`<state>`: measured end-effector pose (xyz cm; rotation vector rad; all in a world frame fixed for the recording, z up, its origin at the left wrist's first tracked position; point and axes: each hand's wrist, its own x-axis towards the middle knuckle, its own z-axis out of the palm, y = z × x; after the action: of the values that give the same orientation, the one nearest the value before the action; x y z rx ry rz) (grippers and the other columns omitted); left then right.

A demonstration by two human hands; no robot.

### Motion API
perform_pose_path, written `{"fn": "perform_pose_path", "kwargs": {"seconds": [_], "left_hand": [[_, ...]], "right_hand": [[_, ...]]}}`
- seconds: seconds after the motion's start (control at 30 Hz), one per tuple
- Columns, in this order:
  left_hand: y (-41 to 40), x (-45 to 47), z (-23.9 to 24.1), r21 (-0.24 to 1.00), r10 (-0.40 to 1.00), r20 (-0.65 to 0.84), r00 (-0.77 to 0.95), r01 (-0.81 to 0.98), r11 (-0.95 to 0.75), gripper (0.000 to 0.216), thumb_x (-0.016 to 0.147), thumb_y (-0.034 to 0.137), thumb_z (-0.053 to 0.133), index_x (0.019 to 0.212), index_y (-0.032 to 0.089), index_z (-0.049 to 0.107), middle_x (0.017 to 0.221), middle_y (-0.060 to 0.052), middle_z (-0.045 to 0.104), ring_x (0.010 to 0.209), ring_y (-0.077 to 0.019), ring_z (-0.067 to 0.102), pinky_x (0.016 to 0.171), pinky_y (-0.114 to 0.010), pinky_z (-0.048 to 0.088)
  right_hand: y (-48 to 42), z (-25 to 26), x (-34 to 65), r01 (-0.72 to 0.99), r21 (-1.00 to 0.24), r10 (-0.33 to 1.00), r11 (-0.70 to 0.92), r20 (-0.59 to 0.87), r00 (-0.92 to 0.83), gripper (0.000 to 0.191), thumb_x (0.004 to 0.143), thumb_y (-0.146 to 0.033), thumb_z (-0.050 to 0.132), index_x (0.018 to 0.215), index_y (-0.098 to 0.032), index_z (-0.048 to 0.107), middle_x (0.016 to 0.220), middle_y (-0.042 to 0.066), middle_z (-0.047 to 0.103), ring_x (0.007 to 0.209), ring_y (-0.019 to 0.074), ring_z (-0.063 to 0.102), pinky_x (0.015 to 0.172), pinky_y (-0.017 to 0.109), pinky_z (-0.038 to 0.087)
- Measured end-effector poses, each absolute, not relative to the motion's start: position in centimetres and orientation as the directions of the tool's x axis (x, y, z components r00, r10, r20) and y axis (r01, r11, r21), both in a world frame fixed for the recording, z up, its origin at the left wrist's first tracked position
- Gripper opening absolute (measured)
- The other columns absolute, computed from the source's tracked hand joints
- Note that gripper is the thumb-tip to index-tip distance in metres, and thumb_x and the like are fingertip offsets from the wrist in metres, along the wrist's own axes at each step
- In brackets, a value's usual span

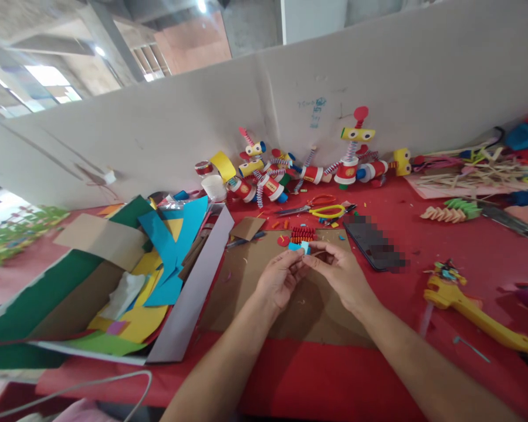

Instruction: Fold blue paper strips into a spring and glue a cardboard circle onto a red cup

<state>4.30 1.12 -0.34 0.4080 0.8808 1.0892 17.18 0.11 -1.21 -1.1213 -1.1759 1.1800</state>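
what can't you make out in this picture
Head view:
blue piece: mostly covered by the fingers of the left hand and right hand; shape unclear.
phone: screen pixelated.
blue writing on the divider: too small to read.

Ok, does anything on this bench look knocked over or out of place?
Several paper-cup figures by the back wall lie toppled in a heap, while one figure stands upright. Paper scraps litter the red table near the scissors. The left hand and right hand pinch a blue piece; nothing there looks damaged.
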Motion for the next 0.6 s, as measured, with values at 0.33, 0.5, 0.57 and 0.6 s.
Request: {"fn": "perform_pose_path", "kwargs": {"seconds": [0.33,0.5,0.57,0.6], "left_hand": [[0.60,4.20,0.03,0.710,0.892,-0.382,0.241,-0.542,0.450,0.009,0.066,0.016,0.071,0.074,0.011,0.069,0.069,-0.005,0.070,0.063,-0.0101,0.064,0.064,-0.019,0.051],[0.32,4.38,0.25,0.779,0.927,-0.310,0.212,-0.503,0.375,0.015,0.065,0.021,0.073,0.075,0.011,0.070,0.069,-0.005,0.069,0.062,-0.0090,0.062,0.062,-0.018,0.048],[0.31,4.43,0.25,0.803,0.942,-0.286,0.174,-0.493,0.335,0.015,0.064,0.022,0.074,0.074,0.011,0.070,0.067,-0.004,0.068,0.060,-0.0083,0.060,0.063,-0.019,0.047],[0.32,4.44,0.21,0.816,0.952,-0.264,0.156,-0.490,0.307,0.014,0.064,0.022,0.074,0.074,0.011,0.070,0.067,-0.003,0.067,0.060,-0.0081,0.059,0.064,-0.019,0.047]], "right_hand": [[-0.59,-0.94,17.43,0.392,-0.778,0.844,0.491,0.537,0.008,0.012,0.084,-0.019,0.055,0.091,-0.021,0.065,0.087,0.004,0.063,0.083,0.0170,0.058,0.073,0.029,0.046],[-0.64,-1.03,17.24,0.354,-0.817,0.864,0.456,0.502,0.046,0.012,0.084,-0.020,0.055,0.092,-0.021,0.065,0.089,0.005,0.063,0.086,0.0175,0.058,0.075,0.030,0.046],[-0.68,-0.91,17.14,0.283,-0.865,0.893,0.415,0.447,0.057,0.011,0.083,-0.023,0.057,0.091,-0.021,0.065,0.090,0.005,0.063,0.086,0.0179,0.059,0.075,0.030,0.047],[-0.68,-0.82,17.09,0.223,-0.898,0.915,0.380,0.400,0.053,0.012,0.082,-0.025,0.059,0.091,-0.021,0.065,0.091,0.005,0.063,0.085,0.0179,0.059,0.075,0.030,0.047]]}}
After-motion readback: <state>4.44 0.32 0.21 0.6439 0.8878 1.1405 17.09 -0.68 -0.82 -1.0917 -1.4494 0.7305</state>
